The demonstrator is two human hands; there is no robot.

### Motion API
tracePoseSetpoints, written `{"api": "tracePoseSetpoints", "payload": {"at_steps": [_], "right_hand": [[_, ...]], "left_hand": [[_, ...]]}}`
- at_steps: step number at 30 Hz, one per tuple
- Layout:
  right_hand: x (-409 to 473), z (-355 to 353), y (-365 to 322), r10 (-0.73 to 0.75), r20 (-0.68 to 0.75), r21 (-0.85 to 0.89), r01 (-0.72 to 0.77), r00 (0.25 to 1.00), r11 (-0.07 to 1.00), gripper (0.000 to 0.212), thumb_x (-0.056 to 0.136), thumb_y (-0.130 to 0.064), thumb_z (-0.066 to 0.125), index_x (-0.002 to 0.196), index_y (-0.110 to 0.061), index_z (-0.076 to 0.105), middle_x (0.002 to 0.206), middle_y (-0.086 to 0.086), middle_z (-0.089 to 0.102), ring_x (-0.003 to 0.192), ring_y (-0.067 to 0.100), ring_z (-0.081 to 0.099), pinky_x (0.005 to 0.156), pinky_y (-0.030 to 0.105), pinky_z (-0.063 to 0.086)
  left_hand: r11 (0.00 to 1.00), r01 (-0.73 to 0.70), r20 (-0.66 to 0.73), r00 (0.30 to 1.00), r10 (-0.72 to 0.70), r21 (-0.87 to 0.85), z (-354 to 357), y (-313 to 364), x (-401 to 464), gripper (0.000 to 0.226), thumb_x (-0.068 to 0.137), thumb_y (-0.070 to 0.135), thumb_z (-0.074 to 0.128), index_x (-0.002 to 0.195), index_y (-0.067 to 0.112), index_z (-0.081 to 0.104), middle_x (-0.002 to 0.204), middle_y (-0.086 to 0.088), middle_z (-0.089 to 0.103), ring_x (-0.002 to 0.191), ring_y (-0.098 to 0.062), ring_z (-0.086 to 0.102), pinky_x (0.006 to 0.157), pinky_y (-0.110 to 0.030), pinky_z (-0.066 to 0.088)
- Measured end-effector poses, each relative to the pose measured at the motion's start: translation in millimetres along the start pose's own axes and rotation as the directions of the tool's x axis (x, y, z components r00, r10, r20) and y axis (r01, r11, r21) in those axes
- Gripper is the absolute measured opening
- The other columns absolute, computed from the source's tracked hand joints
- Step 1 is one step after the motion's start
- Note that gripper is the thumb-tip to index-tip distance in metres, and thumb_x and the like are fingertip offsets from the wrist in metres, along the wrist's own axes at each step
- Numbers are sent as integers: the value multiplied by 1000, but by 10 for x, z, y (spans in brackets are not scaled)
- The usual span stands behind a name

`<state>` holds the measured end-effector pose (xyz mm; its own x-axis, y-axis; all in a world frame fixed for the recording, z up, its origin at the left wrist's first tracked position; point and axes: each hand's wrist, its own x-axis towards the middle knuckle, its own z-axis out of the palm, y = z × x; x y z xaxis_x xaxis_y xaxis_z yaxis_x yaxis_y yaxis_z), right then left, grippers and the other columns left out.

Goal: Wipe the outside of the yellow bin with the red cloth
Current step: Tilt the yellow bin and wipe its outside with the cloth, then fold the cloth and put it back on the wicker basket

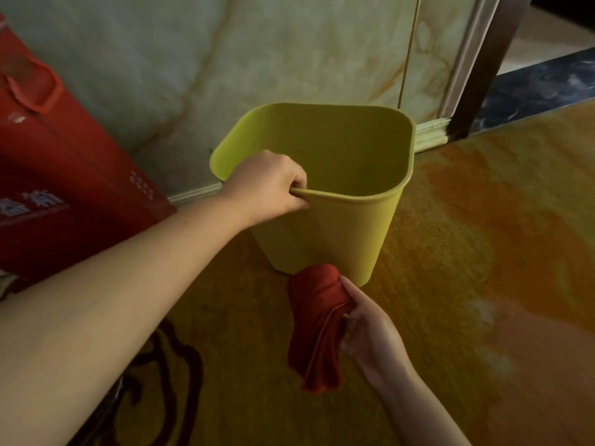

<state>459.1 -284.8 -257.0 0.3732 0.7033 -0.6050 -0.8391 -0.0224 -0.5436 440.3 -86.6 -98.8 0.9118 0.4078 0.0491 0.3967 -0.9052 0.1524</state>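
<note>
I am gripping the near rim of the yellow bin [338, 233] w/ my left hand [270, 185], bin standing on the floor near the wall. My right hand [370, 329] is pinching the bunched red cloth [317, 320], its top touching the bin's near lower wall; bin's long axis is rising away from cloth

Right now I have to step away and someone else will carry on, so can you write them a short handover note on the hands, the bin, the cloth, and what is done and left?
Left hand: gripping the near rim of the yellow bin, steadying it.
Right hand: holding the bunched red cloth, its top end against the bin's near outer wall at the bottom edge.
Bin: upright and empty on the patterned floor, beside the wall, with a red bag at its left.
Done: cannot tell how much is wiped; no marks show.
Left: likely the other outer sides, turning the bin by its rim.
</note>
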Motion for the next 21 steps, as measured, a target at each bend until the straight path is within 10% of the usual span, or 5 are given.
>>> {"api": "tracePoseSetpoints", "payload": {"at_steps": [16, 21], "right_hand": [[-46, 199, 76, 46, 130, -79, -36, 990, 996, 50, 78, 4, 45, 101, -31, 71, 111, 8, 59, 98, 23, 56, 61, 33, 53], [-76, 183, 49, 45, 198, -69, -32, 979, 997, 44, 79, 0, 57, 112, -27, 67, 99, 4, 74, 92, 21, 70, 66, 35, 55]], "left_hand": [[995, 95, -133, 986, -99, -31, 107, 233, -84, 19, 70, 32, 70, 81, 17, 67, 84, -5, 68, 79, -27, 61, 60, -31, 41], [959, -30, -368, 926, -79, -282, 140, 59, -630, 29, 78, 16, 62, 106, 14, 62, 109, -4, 69, 101, -17, 61, 89, -22, 44]]}}
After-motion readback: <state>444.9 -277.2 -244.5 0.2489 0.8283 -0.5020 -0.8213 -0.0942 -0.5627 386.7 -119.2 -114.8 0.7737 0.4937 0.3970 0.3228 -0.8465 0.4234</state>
